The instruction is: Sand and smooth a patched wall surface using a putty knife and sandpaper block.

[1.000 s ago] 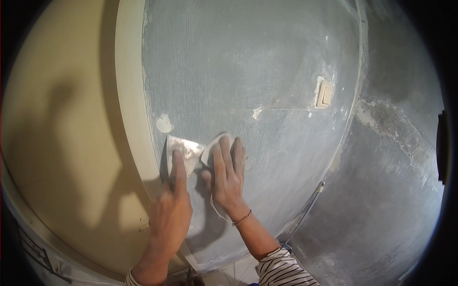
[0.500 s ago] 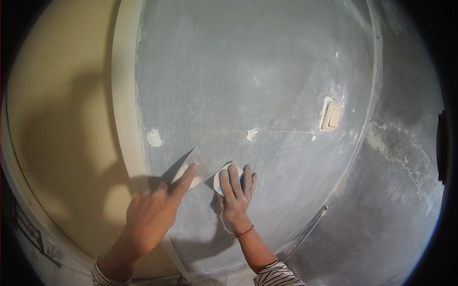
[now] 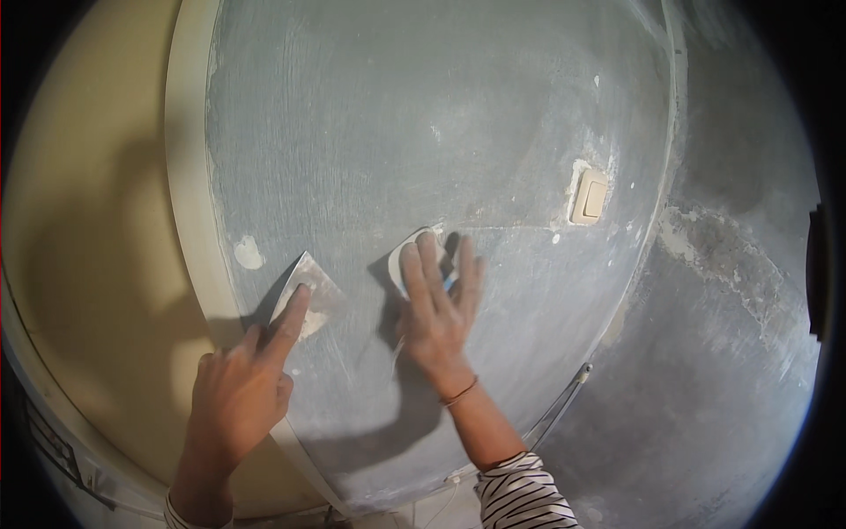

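Observation:
My left hand grips a triangular metal putty knife, its index finger lying along the blade against the grey, scratched wall; the handle is hidden. My right hand, to the right of the knife, has its fingers over a white rounded pad with some blue on it, pressed on the wall. A pale patch of filler shows just above and left of the knife.
A cream panel with a pale frame borders the wall on the left. A beige switch is at right, above a cable with a small end piece. The adjoining wall on the right carries a rough scar.
My right hand and the pad have moved up and right along the wall, covering the middle filler patch. My left hand and knife have shifted a little left. The view has shifted somewhat.

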`<state>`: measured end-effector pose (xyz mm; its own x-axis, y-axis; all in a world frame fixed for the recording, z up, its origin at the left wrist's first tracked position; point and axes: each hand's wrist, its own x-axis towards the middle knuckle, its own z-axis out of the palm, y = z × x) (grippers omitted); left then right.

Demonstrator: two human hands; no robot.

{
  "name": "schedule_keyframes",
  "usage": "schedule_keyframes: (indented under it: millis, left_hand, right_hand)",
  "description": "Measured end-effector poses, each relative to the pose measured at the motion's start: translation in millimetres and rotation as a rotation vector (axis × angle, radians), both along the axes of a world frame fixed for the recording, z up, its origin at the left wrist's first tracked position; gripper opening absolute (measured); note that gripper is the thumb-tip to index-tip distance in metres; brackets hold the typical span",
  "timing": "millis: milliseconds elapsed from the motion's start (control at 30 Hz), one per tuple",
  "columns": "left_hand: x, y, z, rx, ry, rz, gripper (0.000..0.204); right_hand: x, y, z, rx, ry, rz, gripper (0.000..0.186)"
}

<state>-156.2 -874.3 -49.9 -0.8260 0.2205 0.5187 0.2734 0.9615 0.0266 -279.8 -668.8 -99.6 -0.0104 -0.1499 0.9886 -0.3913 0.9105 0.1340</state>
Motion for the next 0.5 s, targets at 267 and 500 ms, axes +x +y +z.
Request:
schedule_keyframes:
  millis: [267, 500]
  left_hand:
    - [-6.8, -6.2, 1.0, -0.009, -0.037, -0.081, 0.081]
    - [-10.1, -12.7, 1.7, 0.145, -0.039, -0.33, 0.075]
  right_hand:
    - [-4.3, 20.2, 8.9, 0.065, -0.042, -0.013, 0.046]
    - [2.1, 9.4, 13.5, -0.09, -0.071, 0.108, 0.05]
